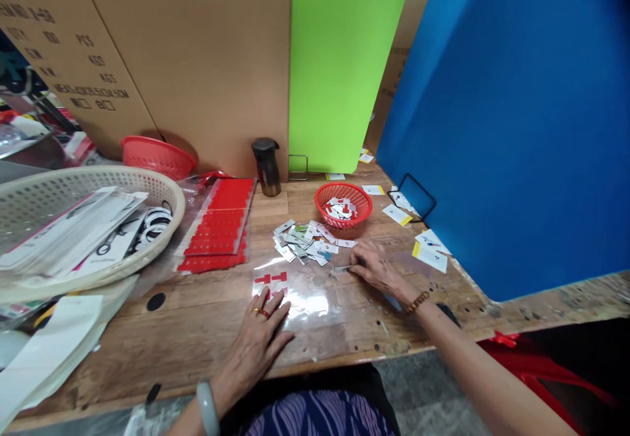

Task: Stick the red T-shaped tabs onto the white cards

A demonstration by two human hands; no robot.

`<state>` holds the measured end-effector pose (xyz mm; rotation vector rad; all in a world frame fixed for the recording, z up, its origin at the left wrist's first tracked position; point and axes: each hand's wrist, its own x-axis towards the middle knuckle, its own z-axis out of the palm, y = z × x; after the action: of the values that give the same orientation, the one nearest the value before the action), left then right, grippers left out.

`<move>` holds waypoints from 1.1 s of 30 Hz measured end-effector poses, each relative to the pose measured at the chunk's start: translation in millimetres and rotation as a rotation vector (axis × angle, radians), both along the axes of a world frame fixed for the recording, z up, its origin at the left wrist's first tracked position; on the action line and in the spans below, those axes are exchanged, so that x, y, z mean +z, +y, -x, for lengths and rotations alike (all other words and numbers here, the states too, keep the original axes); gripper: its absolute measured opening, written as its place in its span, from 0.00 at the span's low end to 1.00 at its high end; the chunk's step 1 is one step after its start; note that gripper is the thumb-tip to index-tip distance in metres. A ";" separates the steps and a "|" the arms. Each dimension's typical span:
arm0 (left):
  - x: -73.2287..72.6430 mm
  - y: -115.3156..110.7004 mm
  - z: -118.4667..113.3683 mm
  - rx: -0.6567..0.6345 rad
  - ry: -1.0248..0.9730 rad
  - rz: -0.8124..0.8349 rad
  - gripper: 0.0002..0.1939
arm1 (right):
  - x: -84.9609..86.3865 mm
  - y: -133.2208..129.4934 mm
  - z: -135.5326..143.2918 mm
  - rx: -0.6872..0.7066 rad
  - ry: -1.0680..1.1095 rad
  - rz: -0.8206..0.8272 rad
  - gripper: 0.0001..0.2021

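Note:
My left hand (258, 334) lies flat with fingers spread on a clear plastic sheet (315, 331). By its fingertips are red T-shaped stickers (279, 277), one partly covered by the fingers. My right hand (377, 266) is closed at the sheet's upper right, its fingertips pinched at the end of a small flat pale piece (340, 268). What kind of piece this is I cannot make out. Just beyond is a loose pile of small flat tags (300, 242), mostly white and grey. Behind the pile stands a red basket (344, 221) with white tags bearing red marks inside.
Red sticker sheets (216, 219) lie on the left, beside a large cream basket (180, 193) of printed cards. A dark bottle (267, 167) stands at the back. Green (339, 68) and blue boards (531, 134) rise behind and right. Cards (430, 257) lie by the blue board.

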<state>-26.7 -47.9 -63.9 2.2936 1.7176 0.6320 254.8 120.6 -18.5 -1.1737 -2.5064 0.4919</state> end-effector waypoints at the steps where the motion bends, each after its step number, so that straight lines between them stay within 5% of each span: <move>1: -0.6 -0.1 0.8 0.016 -0.039 -0.007 0.20 | 1.7 -4.7 1.5 -0.023 0.032 0.006 0.05; 4: 2.2 -1.0 1.4 0.121 -0.248 -0.052 0.18 | 6.3 -23.7 10.5 -0.169 0.271 0.159 0.06; 7: 17.1 -0.9 -5.4 0.304 -0.608 -0.005 0.16 | 9.6 -47.6 26.4 -0.243 0.582 0.569 0.06; 10: 40.3 1.8 -21.2 0.411 -1.134 0.291 0.18 | 10.6 -70.0 44.4 -0.206 0.704 0.862 0.09; 13: 56.6 5.2 -38.4 0.471 -1.448 0.589 0.23 | 9.3 -86.8 59.6 -0.152 0.729 0.909 0.10; 16: 58.1 5.4 -48.7 0.443 -1.466 0.786 0.21 | 6.5 -98.2 69.3 -0.113 0.740 0.909 0.09; 21: 51.1 1.7 -48.3 0.435 -1.476 0.782 0.17 | -0.1 -108.7 65.2 -0.006 0.720 0.996 0.11; 24: 52.9 0.6 -44.6 0.460 -1.486 0.815 0.17 | -1.7 -112.9 56.3 0.024 0.660 0.880 0.15; 33: 57.8 -1.1 -46.6 0.517 -1.484 0.886 0.18 | 6.5 -121.9 49.5 0.084 0.470 0.563 0.07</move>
<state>20.0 -49.0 -6.1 0.3869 1.2326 0.9688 205.3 -1.3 -11.9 -0.9706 -2.0633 1.3840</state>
